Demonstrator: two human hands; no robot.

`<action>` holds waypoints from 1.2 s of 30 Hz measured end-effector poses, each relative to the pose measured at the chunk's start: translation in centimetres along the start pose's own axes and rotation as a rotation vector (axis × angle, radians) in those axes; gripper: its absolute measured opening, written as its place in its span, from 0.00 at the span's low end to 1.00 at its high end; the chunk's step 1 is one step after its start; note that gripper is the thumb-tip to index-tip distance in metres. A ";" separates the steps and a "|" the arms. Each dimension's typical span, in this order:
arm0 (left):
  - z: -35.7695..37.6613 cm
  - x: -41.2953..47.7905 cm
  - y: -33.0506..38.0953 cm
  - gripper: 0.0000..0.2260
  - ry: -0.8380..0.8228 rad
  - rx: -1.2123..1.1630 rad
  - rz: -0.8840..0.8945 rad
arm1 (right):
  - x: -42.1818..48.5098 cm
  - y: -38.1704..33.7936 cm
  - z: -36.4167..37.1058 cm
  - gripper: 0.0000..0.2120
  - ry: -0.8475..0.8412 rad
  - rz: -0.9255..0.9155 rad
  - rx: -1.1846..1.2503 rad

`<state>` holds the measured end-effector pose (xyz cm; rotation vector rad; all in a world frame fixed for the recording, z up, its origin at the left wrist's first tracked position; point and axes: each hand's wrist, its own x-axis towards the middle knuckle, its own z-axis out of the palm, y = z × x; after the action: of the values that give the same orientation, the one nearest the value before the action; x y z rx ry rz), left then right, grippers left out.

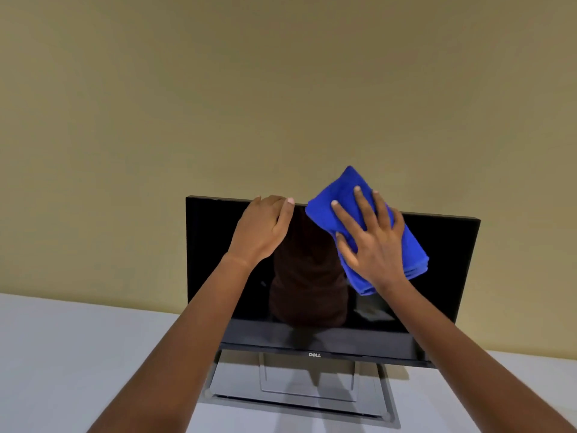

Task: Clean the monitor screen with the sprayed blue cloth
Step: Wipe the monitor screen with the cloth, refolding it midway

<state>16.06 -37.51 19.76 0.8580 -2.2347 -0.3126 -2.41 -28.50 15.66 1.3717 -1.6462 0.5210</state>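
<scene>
A black monitor (443, 276) with a dark, switched-off screen stands on a white table, facing me. A folded blue cloth (340, 195) lies flat against the upper middle of the screen, its top corner poking above the monitor's top edge. My right hand (371, 245) presses on the cloth with fingers spread. My left hand (265, 229) grips the monitor's top edge just left of the cloth, fingers curled over the back. The screen reflects a dark shape between my hands.
The monitor rests on a grey rectangular stand (299, 392) on the white table (78, 354). A plain beige wall (281, 89) rises right behind the monitor.
</scene>
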 end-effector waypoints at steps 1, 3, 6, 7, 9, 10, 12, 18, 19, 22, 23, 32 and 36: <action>0.4 0.0 0.3 0.23 0.022 0.003 0.016 | -0.7 -0.4 0.5 0.23 0.006 -0.018 -0.001; 0.8 -0.1 0.6 0.25 0.061 0.009 0.018 | -3.3 -1.4 1.7 0.24 0.012 -0.099 -0.004; 1.0 -0.2 0.3 0.24 0.075 -0.013 -0.005 | -8.3 -2.5 3.2 0.26 -0.063 -0.307 -0.024; 1.1 -0.2 0.2 0.23 0.078 -0.026 -0.010 | -10.1 -2.6 3.6 0.27 -0.101 -0.386 -0.037; 1.2 -0.3 0.3 0.22 0.095 -0.039 -0.024 | -13.4 -2.5 4.0 0.30 -0.186 -0.532 -0.068; 1.2 -0.4 0.5 0.21 0.106 -0.041 -0.035 | -14.8 -2.3 4.2 0.31 -0.223 -0.599 -0.081; 1.2 -0.3 0.8 0.20 0.112 -0.035 -0.062 | -16.4 -1.7 4.1 0.33 -0.276 -0.702 -0.100; 1.2 0.6 2.5 0.25 0.029 -0.108 -0.146 | -10.1 -3.1 2.6 0.23 -0.083 -0.427 -0.027; 1.4 0.6 2.7 0.24 0.027 -0.102 -0.134 | -8.3 -3.4 2.3 0.22 -0.029 -0.338 -0.015; 1.7 0.4 2.9 0.22 0.068 -0.130 -0.116 | -4.1 -1.7 1.8 0.22 0.086 -0.127 -0.044; 1.7 0.3 2.8 0.21 0.079 -0.161 -0.121 | -3.6 -0.4 1.7 0.22 0.108 -0.055 -0.053; 2.5 0.1 2.6 0.19 0.140 -0.234 -0.149 | -12.1 4.9 2.8 0.21 0.221 0.912 0.159; 2.8 0.0 2.4 0.19 0.164 -0.253 -0.143 | -16.3 1.2 4.1 0.23 0.246 1.352 0.288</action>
<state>12.93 -35.82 18.79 0.8740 -1.9375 -0.5594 -5.40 -22.43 0.22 0.1259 -2.1480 1.6436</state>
